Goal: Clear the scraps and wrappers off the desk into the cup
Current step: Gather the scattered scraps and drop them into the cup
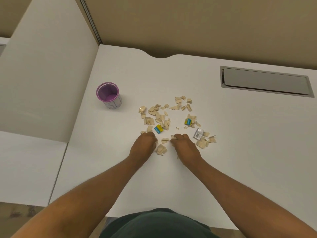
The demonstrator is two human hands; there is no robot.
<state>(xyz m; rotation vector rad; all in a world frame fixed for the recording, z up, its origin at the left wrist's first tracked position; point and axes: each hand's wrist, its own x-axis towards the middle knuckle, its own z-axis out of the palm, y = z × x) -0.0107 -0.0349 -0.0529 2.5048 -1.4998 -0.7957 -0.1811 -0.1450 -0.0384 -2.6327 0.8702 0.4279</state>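
Note:
Several beige scraps [160, 117] lie scattered over the middle of the white desk [223, 152]. Among them are two blue-and-yellow wrappers [158, 129] [188, 121] and a silver wrapper [199, 133]. A purple-rimmed cup [109, 95] stands upright and apart, to the far left of the pile. My left hand [143, 145] rests curled at the pile's near edge, fingers closed over scraps. My right hand [184, 145] is curled beside it, pinching a beige scrap at its fingertips. A small heap of scraps [161, 149] sits between the two hands.
A white partition panel [42, 83] rises along the desk's left side, just behind the cup. A grey metal cable hatch [265, 82] is set flush into the desk at the far right. The desk's near edge is by my torso.

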